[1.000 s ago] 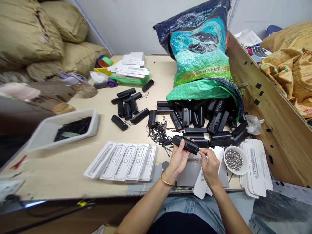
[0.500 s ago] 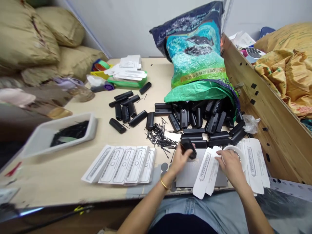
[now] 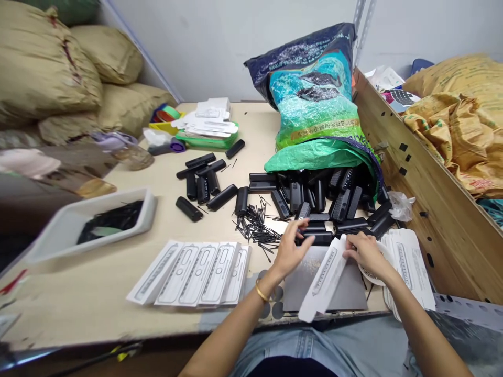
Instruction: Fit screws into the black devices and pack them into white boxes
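Across the pale tabletop (image 3: 86,293), my head view shows the right hand (image 3: 363,254) pinching a white carton (image 3: 324,275) by its upper end, slanted over a grey sheet (image 3: 348,293); the left hand (image 3: 291,248), fingers spread and empty, hangs near black cases (image 3: 322,238)

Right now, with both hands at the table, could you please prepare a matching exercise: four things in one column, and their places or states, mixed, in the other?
Things:
1. Left hand
2. Right hand
3. White tray
4. Colourful sack

Places or states:
A. Behind the black cases, green edge at its mouth
B. Gripping a printed white card
C. At the picture's left, thin black pieces inside
D. Fingers spread, gripping nothing

Right pairs: 1-D, 2-B, 3-C, 4-A
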`<state>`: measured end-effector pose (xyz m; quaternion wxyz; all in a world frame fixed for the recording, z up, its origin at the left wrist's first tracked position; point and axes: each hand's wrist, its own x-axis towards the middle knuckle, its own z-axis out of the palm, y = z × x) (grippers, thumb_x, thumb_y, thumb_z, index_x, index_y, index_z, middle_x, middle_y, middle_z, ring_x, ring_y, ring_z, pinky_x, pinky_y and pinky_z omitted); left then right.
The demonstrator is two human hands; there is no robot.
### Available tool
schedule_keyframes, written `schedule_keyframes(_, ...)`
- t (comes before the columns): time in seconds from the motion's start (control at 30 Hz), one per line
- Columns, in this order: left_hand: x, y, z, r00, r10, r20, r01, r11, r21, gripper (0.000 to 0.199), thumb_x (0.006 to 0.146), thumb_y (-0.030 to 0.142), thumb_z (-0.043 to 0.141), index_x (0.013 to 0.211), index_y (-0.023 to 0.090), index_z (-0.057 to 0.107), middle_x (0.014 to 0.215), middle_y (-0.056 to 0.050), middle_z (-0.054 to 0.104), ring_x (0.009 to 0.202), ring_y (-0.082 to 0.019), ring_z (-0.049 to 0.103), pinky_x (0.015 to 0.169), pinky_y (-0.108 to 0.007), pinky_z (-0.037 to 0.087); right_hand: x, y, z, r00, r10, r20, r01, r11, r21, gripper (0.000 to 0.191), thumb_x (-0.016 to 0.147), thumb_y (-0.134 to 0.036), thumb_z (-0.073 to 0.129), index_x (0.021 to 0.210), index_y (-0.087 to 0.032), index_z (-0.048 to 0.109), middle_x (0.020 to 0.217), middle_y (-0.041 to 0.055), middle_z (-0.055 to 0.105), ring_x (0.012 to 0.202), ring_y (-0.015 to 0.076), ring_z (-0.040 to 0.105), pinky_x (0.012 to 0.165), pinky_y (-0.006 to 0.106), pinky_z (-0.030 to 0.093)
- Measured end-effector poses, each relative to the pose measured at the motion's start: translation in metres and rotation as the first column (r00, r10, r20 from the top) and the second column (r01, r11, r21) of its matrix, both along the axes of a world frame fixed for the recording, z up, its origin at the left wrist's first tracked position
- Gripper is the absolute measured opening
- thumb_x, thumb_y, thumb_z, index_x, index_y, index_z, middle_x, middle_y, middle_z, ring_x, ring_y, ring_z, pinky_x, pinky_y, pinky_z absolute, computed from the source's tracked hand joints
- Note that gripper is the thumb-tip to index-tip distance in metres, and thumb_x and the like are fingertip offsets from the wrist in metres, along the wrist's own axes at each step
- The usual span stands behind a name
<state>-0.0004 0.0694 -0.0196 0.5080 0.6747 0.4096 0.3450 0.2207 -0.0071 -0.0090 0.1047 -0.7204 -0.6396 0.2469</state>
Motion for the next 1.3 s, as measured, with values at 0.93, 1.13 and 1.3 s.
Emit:
schedule_keyframes(0.93,0.013,-0.043,0.002,0.872,-0.152,0.464,0.377,0.813,-0.443,0.07,0.075,0.035,0.07,0.134,0.024,0.033,0.111,-0.007,0.057,0.092,-0.018,0.058,0.079,-0.027,0.049,-0.076,-0.011,-0.014,0.637,-0.212,-0.741,0.579,0.767,0.277,0.019,0.086,-0.037,0.053,0.094,-0.023,0.063,0.117,0.0069,0.051,0.11,0.0215,0.049,0.093,0.036,0.041)
schedule_keyframes(1.13,0.019,-0.052,0.004,0.911,0.0,0.413,0.271,0.753,-0.599,0.085,0.08,0.039,0.063,0.141,0.029,0.004,0.088,-0.001,0.061,0.071,-0.014,0.061,0.066,-0.028,0.049,-0.081,-0.008,-0.019,0.372,-0.166,-0.913,0.638,0.76,0.122,0.02,0.084,-0.038,0.057,0.098,-0.024,0.051,0.092,0.0018,0.058,0.085,0.0169,0.057,0.077,0.032,0.047)
schedule_keyframes(1.3,0.013,-0.054,0.011,0.931,-0.032,0.364,0.255,0.772,-0.583,0.101,0.079,0.035,0.066,0.145,0.028,-0.01,0.086,-0.002,0.063,0.071,-0.015,0.061,0.069,-0.03,0.049,-0.079,0.002,-0.018,0.286,-0.17,-0.943,0.6,0.799,0.038,0.023,0.083,-0.042,0.058,0.08,-0.02,0.054,0.083,0.0018,0.059,0.078,0.0159,0.056,0.07,0.028,0.046)
